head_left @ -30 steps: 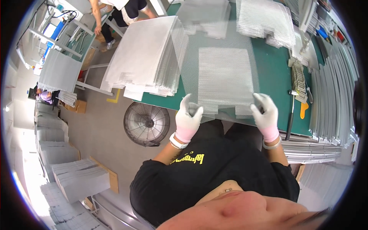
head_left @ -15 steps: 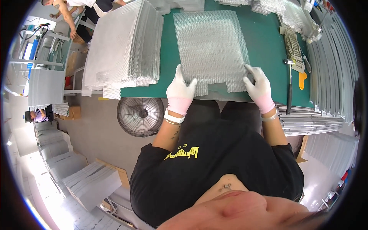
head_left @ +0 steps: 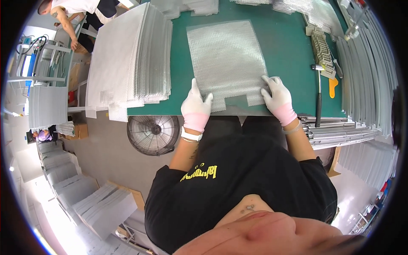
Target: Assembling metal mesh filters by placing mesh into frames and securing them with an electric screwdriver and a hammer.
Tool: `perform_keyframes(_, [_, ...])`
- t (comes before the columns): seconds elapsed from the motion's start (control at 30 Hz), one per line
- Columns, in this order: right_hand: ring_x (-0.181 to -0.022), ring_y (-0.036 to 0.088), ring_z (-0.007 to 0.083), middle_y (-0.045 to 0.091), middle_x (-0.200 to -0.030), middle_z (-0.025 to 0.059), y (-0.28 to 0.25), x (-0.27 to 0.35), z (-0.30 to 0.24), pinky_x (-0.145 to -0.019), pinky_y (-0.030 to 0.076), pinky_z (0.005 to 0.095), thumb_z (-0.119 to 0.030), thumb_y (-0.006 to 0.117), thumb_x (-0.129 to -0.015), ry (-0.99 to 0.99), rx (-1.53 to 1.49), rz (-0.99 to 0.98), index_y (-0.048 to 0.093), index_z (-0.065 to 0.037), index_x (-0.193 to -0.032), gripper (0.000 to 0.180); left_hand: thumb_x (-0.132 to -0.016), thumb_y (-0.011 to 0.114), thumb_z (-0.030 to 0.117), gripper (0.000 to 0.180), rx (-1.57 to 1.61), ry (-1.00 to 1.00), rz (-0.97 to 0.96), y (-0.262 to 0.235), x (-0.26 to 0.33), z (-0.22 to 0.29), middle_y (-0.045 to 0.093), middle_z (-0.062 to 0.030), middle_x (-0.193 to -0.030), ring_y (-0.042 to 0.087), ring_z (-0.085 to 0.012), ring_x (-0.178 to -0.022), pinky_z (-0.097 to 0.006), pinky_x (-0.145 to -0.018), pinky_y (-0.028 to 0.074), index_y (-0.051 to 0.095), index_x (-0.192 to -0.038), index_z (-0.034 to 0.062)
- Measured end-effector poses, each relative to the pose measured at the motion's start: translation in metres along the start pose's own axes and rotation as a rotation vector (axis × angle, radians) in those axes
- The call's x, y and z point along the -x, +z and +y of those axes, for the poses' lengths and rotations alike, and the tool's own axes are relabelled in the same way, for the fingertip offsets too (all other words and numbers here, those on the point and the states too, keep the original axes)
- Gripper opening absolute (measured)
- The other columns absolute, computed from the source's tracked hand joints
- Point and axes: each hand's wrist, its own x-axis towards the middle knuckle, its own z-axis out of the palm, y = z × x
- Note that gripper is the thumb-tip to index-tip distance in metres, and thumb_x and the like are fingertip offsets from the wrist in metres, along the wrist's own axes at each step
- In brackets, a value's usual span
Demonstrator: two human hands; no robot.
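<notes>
Here two gloved hands press on one mesh sheet (head_left: 227,63) at the near edge of the green tabletop (head_left: 289,42). The left hand (head_left: 196,104) lies flat on the sheet's near left corner, fingers spread; the right hand (head_left: 276,97) lies flat on its near right corner. Neither grip closes round anything: both palms are open, resting on the mesh. A notch is cut in the sheet's near edge between the hands.

To the left, one tall stack (head_left: 127,59) of like sheets overhangs the tabletop edge. To the right lie one hammer (head_left: 318,91) and one orange tool (head_left: 332,87), with long metal strips (head_left: 365,76) piled beyond them. Farther off, more mesh piles sit along the far edge.

Below the tabletop, one round fan (head_left: 153,134) stands on the grey floor, with stacked sheets (head_left: 102,208) near left. At far left another person (head_left: 70,17) bends over a rack.

Against half a second ago, the sheet lies a little farther up the tabletop, and the hands have stayed on its near corners.
</notes>
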Motion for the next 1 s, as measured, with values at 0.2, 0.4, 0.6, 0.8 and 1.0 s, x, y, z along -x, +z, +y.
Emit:
perform_keyframes(0.2, [-0.096,0.063,0.0356,0.058,-0.111,0.0162,-0.010,-0.007,-0.004,-0.084,0.054,0.0414,-0.017,0.067,-0.088,0.067,0.037,-0.107,0.060,-0.009,-0.127,0.041,-0.085,0.073,0.033,0.079,-0.014,0.053,0.057,0.004,0.002,-0.008,0.062,-0.0250,-0.124,0.064,-0.0396,-0.108,-0.044,-0.090,0.053,0.038,-0.146,-0.0031])
perform_keyframes(0.4, [-0.089,0.065,0.0330,0.058,-0.109,0.0148,-0.006,-0.001,-0.002,-0.077,0.056,0.0402,-0.017,0.068,-0.087,0.004,0.017,-0.038,0.060,-0.009,-0.128,0.042,-0.085,0.074,0.030,0.077,0.021,0.053,0.050,0.003,0.006,-0.007,0.061,-0.0256,-0.126,0.064,-0.0397,-0.109,-0.044,-0.088,0.053,0.039,-0.145,-0.0036])
perform_keyframes(0.6, [-0.090,0.065,0.0319,0.059,-0.112,0.0144,0.004,0.003,0.003,-0.076,0.055,0.0394,-0.016,0.068,-0.087,-0.016,0.055,0.009,0.059,-0.009,-0.129,0.044,-0.083,0.076,0.026,0.078,0.033,0.090,0.145,0.010,0.010,-0.010,0.061,-0.0273,-0.127,0.065,-0.0405,-0.107,-0.044,-0.088,0.053,0.040,-0.144,-0.0058])
perform_keyframes(0.8, [-0.090,0.065,0.0312,0.059,-0.113,0.0138,0.004,0.001,0.004,-0.075,0.055,0.0388,-0.016,0.068,-0.087,-0.067,0.093,0.009,0.058,-0.008,-0.130,0.045,-0.080,0.078,0.024,0.080,0.037,0.114,0.174,0.009,0.010,-0.007,0.066,-0.0246,-0.102,0.066,-0.0401,-0.082,-0.045,-0.072,0.053,0.041,-0.143,-0.0073])
perform_keyframes(1.0, [-0.092,0.064,0.0324,0.060,-0.112,0.0141,0.008,-0.001,0.003,-0.074,0.055,0.0391,-0.015,0.068,-0.086,-0.016,0.085,0.043,0.061,-0.006,-0.126,0.041,-0.082,0.076,0.031,0.086,-0.033,0.025,0.121,0.009,0.009,-0.004,0.066,-0.0223,-0.095,0.066,-0.0384,-0.076,-0.045,-0.071,0.054,0.036,-0.146,-0.0080])
